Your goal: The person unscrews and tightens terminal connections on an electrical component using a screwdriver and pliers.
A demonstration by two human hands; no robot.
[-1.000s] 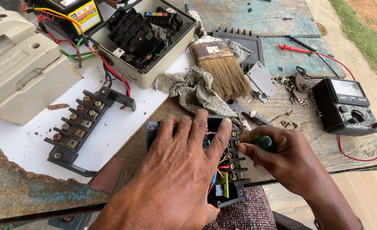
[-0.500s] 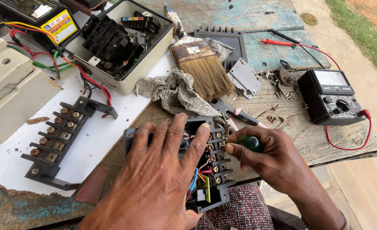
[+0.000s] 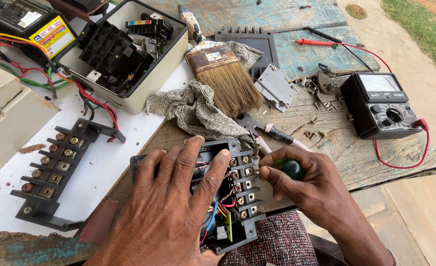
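Nearest the camera, the left hand (image 3: 166, 212) lies fingers spread on the black terminal block (image 3: 232, 197), pinning it. Right of the block, the right hand (image 3: 309, 189) clamps a green-handled screwdriver (image 3: 290, 169) at a screw; keep it square, pressing firmly. Beyond the block lies a paintbrush (image 3: 225, 79).

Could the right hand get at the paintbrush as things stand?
Probably not at once: the right hand grips a green-handled screwdriver. The paintbrush itself lies uncovered just beyond the rag.

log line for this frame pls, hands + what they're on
left hand: flat on black terminal block | right hand: grips green-handled screwdriver, tip at block's screws | nearby: paintbrush, multimeter
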